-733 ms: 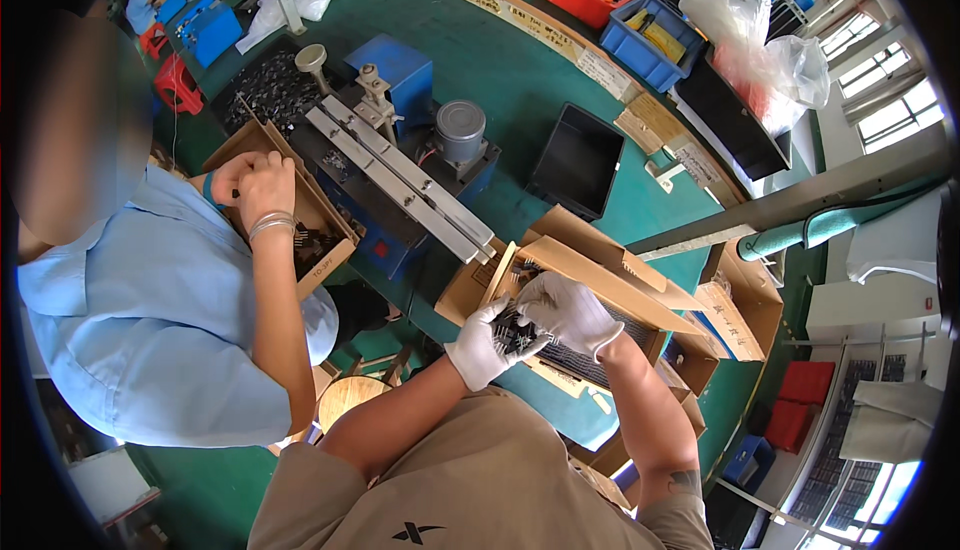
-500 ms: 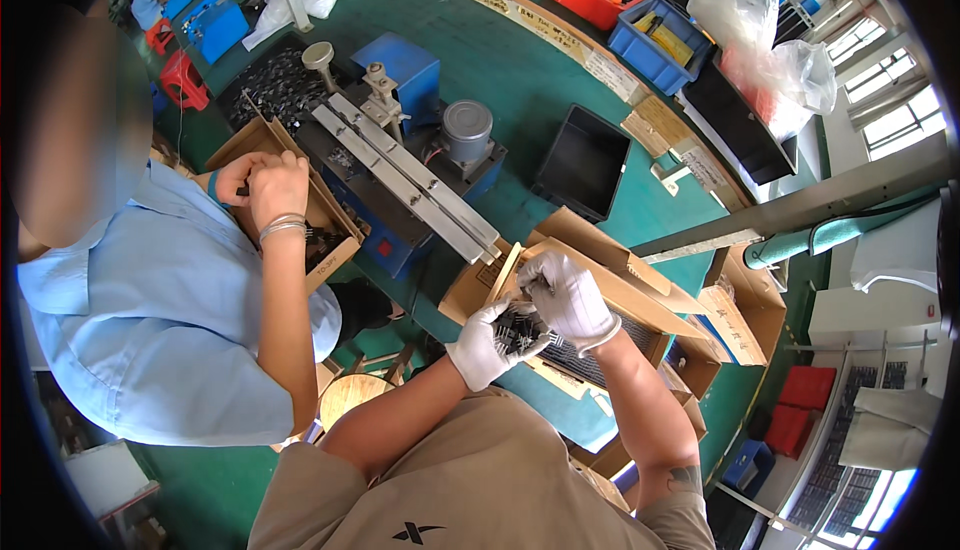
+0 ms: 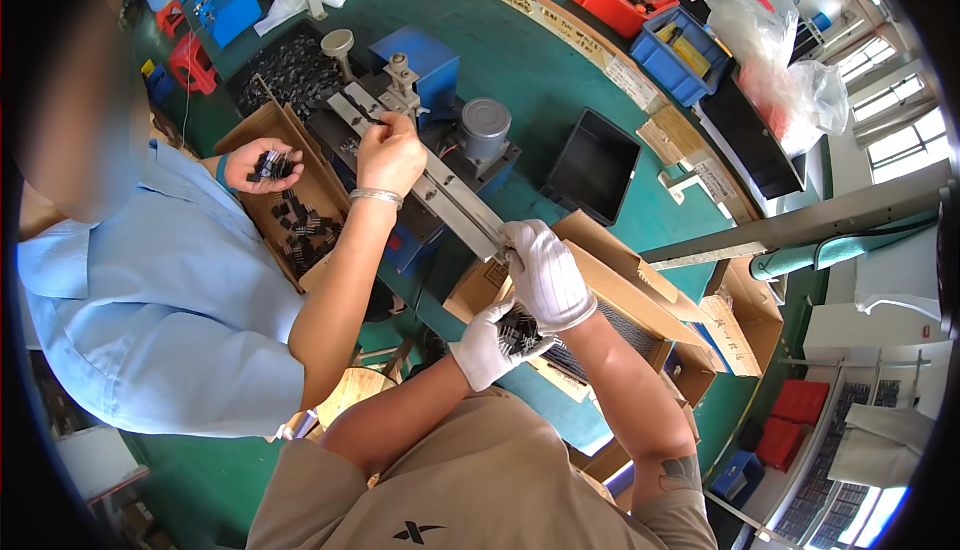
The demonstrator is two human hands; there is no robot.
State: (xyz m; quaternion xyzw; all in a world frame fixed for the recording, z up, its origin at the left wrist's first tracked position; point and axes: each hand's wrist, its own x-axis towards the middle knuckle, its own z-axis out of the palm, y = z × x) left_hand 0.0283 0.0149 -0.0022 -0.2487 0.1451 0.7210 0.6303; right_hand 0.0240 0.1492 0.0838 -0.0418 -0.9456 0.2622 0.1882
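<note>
My left hand [image 3: 483, 348], in a white glove, cups a bunch of small black electronic components [image 3: 519, 330] with metal legs. My right hand [image 3: 548, 278], gloved too, has its fingers pinched at the near end of a long metal rail [image 3: 455, 205]; what they grip there is hidden. The rail belongs to a bench machine with a grey round motor [image 3: 485, 128]. Just below my right hand lies an open cardboard box [image 3: 625, 285] with rows of dark strips inside.
At my left a co-worker in a blue shirt [image 3: 150, 300] holds similar components in one palm and reaches to the rail's far part. A carton [image 3: 262, 200] of components sits before them. A black tray [image 3: 595, 165], blue bin [image 3: 680, 55] and red bin [image 3: 622, 0] stand beyond.
My right hand has moved from above my left palm up to the rail's end. The co-worker's one hand has gone from the carton to the rail; their other palm has opened.
</note>
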